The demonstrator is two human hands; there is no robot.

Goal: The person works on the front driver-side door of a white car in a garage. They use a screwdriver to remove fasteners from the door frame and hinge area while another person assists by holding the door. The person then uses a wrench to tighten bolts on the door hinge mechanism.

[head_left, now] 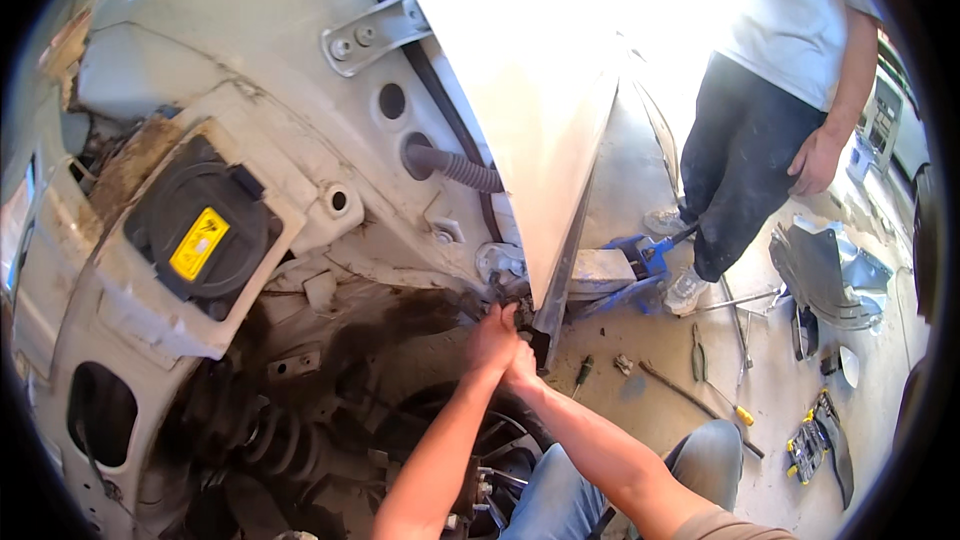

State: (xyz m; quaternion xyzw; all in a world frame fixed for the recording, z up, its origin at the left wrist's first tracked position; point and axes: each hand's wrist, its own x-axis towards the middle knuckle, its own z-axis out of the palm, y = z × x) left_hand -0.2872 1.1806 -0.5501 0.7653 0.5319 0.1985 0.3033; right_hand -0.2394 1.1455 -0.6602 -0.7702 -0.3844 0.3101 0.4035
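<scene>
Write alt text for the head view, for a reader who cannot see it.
Both of the person's hands, left hand and right hand, press together at the lower hinge area of an open white car door. Beside them, the stripped wheel well shows a coil spring. Another person stands among tools on the concrete floor.

Fingertips of the left hand (494, 338) and right hand (521, 365) are hidden at the door's (540, 140) lower corner; what they grip cannot be told. Glare washes out the upper door. The bystander (770, 90) is cut off above the chest.
</scene>
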